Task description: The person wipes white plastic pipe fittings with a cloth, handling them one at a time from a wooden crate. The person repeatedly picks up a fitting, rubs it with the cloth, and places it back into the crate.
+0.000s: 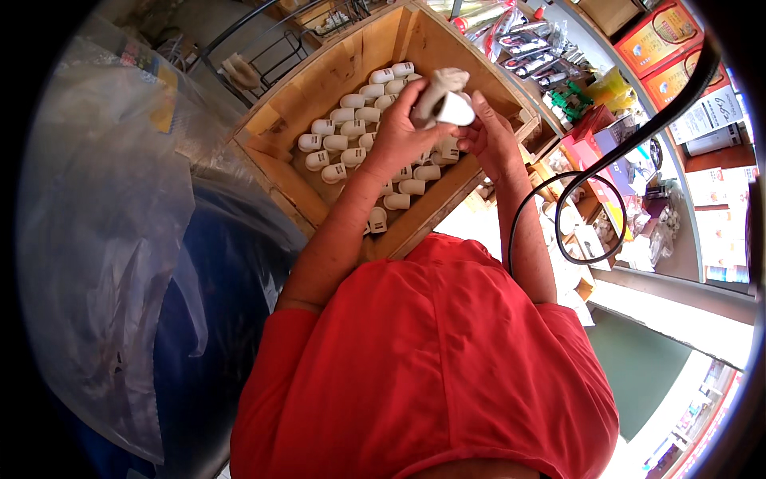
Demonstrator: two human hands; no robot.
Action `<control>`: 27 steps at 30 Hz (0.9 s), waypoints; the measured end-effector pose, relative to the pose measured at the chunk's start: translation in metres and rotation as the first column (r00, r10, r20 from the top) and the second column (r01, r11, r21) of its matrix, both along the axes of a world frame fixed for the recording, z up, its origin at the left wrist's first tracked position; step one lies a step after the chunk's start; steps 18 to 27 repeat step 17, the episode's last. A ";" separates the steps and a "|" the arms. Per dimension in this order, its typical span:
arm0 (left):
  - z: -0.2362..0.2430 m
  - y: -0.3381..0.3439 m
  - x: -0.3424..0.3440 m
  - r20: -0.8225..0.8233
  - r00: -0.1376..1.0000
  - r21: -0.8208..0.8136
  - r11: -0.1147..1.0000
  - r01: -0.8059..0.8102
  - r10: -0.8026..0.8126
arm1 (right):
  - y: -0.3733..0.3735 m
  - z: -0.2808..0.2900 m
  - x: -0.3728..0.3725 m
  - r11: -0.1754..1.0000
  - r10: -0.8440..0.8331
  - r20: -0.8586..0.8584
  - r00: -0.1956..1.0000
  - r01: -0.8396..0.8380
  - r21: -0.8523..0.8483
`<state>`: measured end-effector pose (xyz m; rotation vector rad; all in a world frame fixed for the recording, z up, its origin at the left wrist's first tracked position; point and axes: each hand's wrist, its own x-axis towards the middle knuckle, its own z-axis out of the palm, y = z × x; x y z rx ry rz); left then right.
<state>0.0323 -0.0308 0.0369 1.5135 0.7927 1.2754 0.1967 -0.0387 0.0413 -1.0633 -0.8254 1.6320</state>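
Above a wooden box, my left hand [399, 132] is closed round a white plastic pipe fitting [456, 110] with an open round end. A crumpled off-white rag [451, 78] sticks up at its far side, by my left fingers. My right hand [493, 142] grips the fitting from the right, thumb raised along its edge and fingers curled beneath. Below lie several similar white fittings [352, 156] with rounded ends and small dark marks, set in rough rows. My hands and forearms hide part of these rows.
The wooden box [275, 120] has raised walls around the fittings. Clear plastic sheeting [104, 239] over something blue stands at left. Shelves with packaged goods and orange boxes [658, 40] line the right. A black cable [638, 136] hangs in loops near my right arm.
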 end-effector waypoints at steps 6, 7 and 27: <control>-0.013 0.003 -0.001 -0.096 0.995 -0.027 0.999 0.030 -0.032 | 0.000 -0.008 -0.002 0.999 -0.007 -0.029 1.000 0.008 0.052; -0.015 0.006 -0.002 -0.121 0.992 -0.038 0.999 0.022 -0.026 | 0.000 -0.007 -0.005 0.996 -0.031 0.010 0.999 0.030 0.080; -0.017 0.006 -0.008 0.258 0.954 -0.398 0.883 0.248 -0.152 | -0.002 -0.005 -0.014 0.905 -0.217 0.232 0.948 0.107 0.412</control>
